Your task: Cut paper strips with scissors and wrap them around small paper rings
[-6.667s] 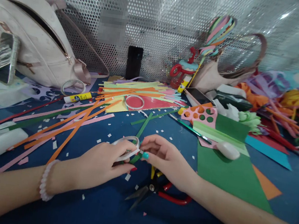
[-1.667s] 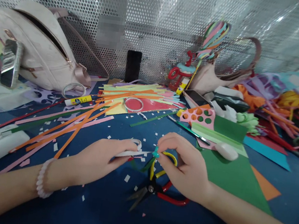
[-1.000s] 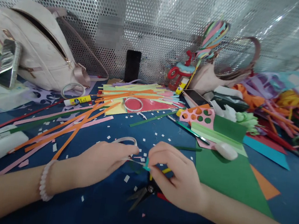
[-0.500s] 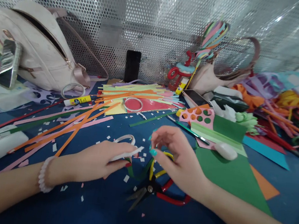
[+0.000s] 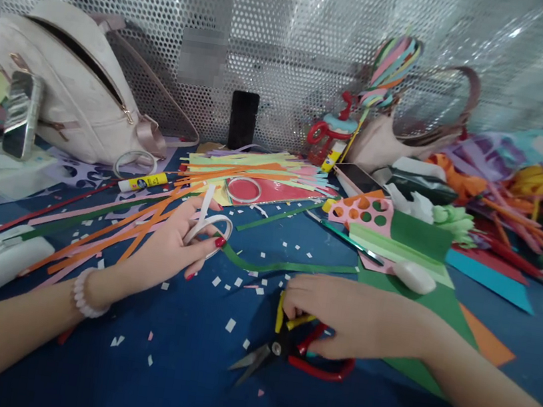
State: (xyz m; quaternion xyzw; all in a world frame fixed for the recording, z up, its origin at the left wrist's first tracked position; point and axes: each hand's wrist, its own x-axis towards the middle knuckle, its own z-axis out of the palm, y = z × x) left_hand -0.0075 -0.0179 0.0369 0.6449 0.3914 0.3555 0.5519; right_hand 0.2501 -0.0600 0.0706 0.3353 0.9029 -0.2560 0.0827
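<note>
At centre frame in the head view, I see the left hand [image 5: 171,250] pinching a tape roll [image 5: 208,227] and green paper strip [image 5: 287,266]; lower right, the right hand [image 5: 341,318] closes over the scissors [image 5: 281,348] on the blue table [image 5: 176,379].

a pale pink bag [image 5: 73,85] lies at the upper left of the frame against a perforated metal wall [image 5: 296,25], with a phone [image 5: 20,114] propped just beside it. a glue stick [image 5: 142,180] lies below the bag, near a fan of orange paper strips [image 5: 148,220]. a black phone [image 5: 242,120] stands upright at the upper centre, behind a pile of pastel strips [image 5: 257,164] and a tape ring [image 5: 243,189] on red paper. right of centre lie a pink sheet with punched holes [image 5: 364,210], a white eraser [image 5: 413,277] on a dark green sheet [image 5: 419,305], and tangled coloured paper scraps [image 5: 519,198] at the far right.
</note>
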